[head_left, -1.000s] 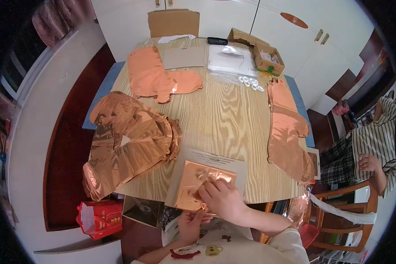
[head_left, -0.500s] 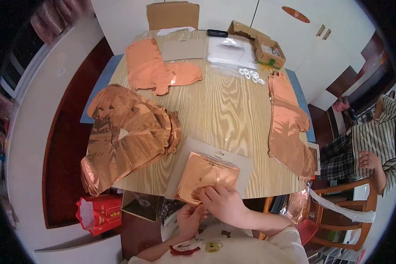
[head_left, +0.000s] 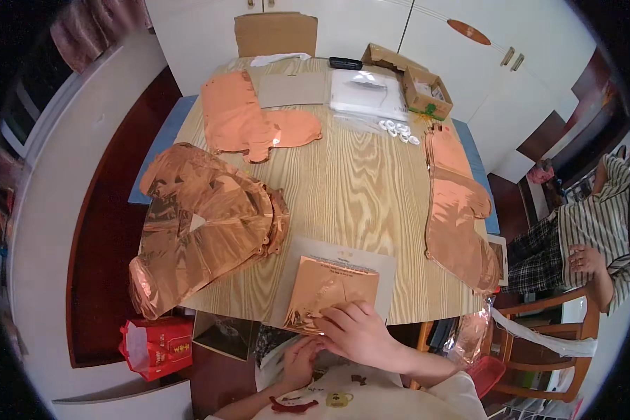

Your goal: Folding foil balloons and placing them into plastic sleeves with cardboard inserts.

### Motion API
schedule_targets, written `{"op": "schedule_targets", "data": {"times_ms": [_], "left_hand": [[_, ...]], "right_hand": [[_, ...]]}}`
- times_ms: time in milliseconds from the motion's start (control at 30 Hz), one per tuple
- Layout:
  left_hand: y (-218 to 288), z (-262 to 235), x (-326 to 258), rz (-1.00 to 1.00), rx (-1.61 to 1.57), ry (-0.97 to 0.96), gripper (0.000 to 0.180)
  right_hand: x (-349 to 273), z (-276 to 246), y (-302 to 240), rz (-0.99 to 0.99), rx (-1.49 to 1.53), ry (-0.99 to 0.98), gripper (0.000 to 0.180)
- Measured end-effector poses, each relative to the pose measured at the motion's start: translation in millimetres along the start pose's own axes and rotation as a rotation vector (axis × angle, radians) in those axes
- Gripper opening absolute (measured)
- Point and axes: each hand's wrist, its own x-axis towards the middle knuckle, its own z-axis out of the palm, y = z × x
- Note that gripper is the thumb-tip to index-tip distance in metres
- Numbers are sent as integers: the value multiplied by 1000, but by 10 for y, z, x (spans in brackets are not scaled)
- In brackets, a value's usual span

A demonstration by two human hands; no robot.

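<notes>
A folded rose-gold foil balloon [head_left: 339, 283] lies on a grey card [head_left: 383, 269] at the table's near edge. My right hand [head_left: 357, 334] is over its lower part, fingers curled on the foil and thumb at the near edge. Just below that edge, my left hand [head_left: 301, 360] is closed, its fingertips meeting my right thumb; what they pinch is hidden. Left of the card lies a pile of large flat foil balloons [head_left: 203, 217]. More flat foil balloons [head_left: 234, 115] lie at the far left, and another stack [head_left: 458, 210] runs along the right edge.
At the back are a grey card [head_left: 292, 89], clear plastic bags [head_left: 367, 94], white rings [head_left: 397, 130], a black case [head_left: 346, 63] and a small cardboard box [head_left: 427, 93]. A red bag [head_left: 157, 346] stands below left. A person [head_left: 591, 238] in stripes is beside a wooden chair [head_left: 546, 301] on the right.
My right hand has moved slightly down and flattened over the foil, whose lower left edge now shows several fanned layers. The whole view has shifted a little; the other balloons have stayed put.
</notes>
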Motion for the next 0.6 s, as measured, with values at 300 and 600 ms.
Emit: {"op": "schedule_targets", "data": {"times_ms": [300,600], "left_hand": [[-36,-105,31,-22,79,-68,29],[99,125,38,70,111,-105,30]], "right_hand": [[-17,50,-33,-40,7,137,33],[-88,138,97,-28,-97,136,36]]}}
